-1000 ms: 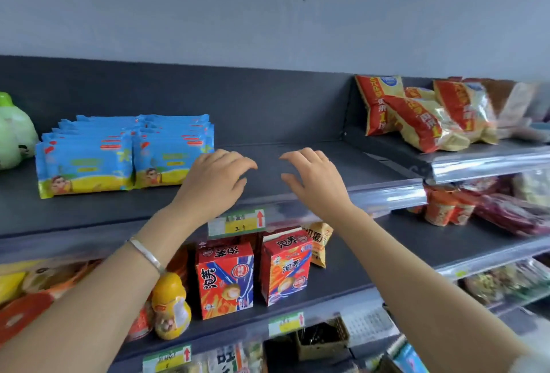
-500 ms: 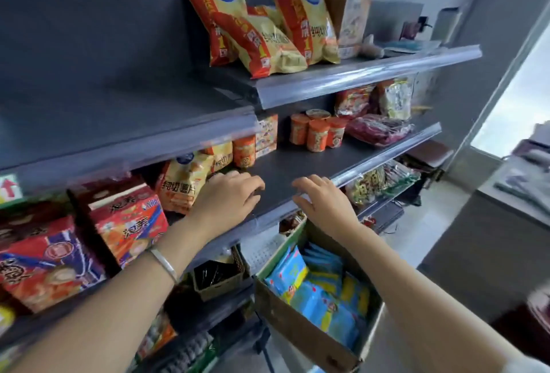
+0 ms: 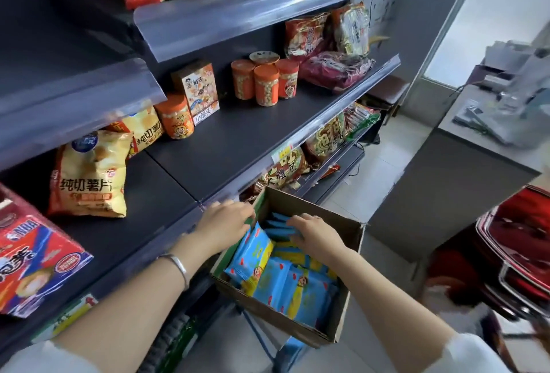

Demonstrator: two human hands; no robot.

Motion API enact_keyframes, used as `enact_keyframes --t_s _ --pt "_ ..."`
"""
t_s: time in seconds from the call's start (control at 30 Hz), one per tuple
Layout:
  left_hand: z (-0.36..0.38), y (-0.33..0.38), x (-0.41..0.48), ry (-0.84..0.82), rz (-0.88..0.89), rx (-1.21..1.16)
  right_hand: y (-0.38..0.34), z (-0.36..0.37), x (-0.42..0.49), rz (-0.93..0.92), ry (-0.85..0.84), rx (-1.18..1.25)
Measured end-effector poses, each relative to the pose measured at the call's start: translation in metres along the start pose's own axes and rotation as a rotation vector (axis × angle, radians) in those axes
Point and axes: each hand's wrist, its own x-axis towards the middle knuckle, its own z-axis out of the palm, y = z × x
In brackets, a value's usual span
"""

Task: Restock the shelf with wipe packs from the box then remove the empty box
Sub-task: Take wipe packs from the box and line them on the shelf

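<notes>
Lower centre, the box [image 3: 352,231] holds the wipe packs [image 3: 285,286] standing on edge, directly under both hands. The right hand [image 3: 315,233] curls over the far packs' tops. The left hand [image 3: 226,221] reaches past the left rim, and I cannot tell its grip.

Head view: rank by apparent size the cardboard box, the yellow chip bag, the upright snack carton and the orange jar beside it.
1. cardboard box, though nearest the camera
2. yellow chip bag
3. upright snack carton
4. orange jar, only slightly smaller

Bare shelf [image 3: 238,140] stretch beside orange jars [image 3: 265,84]
</notes>
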Motion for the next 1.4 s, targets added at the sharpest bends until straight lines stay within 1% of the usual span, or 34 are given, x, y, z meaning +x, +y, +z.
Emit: enact_keyframes --t_s 0.13,0.33,0.4,0.53,0.67,0.77,0.83,0.9,1.0,1.07,1.17,1.27,1.4 --pt "0.024 -0.015 0.021 -0.065 -0.013 -0.050 -0.009 0.023 0.027 -0.039 -0.089 -0.106" --pt "0.055 -0.039 0.026 -0.137 -0.041 -0.104 -0.032 0.070 0.061 -0.271 -0.190 -0.293" --pt "0.061 -0.047 0.023 -0.140 -0.064 -0.122 -0.037 0.082 0.069 -0.347 -0.178 -0.370" --pt "0.064 -0.053 0.019 -0.134 -0.115 -0.142 -0.040 0.084 0.081 -0.385 -0.090 -0.407" --pt "0.065 -0.042 0.016 -0.125 -0.189 -0.149 -0.034 0.084 0.085 -0.447 -0.075 -0.478" --pt "0.069 -0.029 0.018 -0.137 -0.242 -0.145 -0.020 0.089 0.084 -0.523 -0.002 -0.488" --pt "0.073 -0.020 0.020 -0.159 -0.284 -0.172 -0.010 0.085 0.084 -0.564 -0.009 -0.462" --pt "0.079 -0.011 0.021 -0.175 -0.327 -0.195 0.000 0.076 0.084 -0.596 -0.079 -0.435" --pt "0.095 0.006 0.025 -0.230 -0.409 -0.206 0.024 0.061 0.083 -0.596 -0.157 -0.410" --pt "0.106 0.019 0.029 -0.263 -0.456 -0.175 0.040 0.053 0.079 -0.562 -0.170 -0.415" --pt "0.124 0.037 0.032 -0.234 -0.551 -0.165 0.059 0.049 0.074 -0.493 -0.200 -0.427" --pt "0.135 0.052 0.033 -0.212 -0.650 -0.176 0.070 0.054 0.072 -0.446 -0.192 -0.391" --pt "0.139 0.058 0.041 -0.160 -0.685 -0.046 0.074 0.060 0.070 -0.414 -0.182 -0.372"
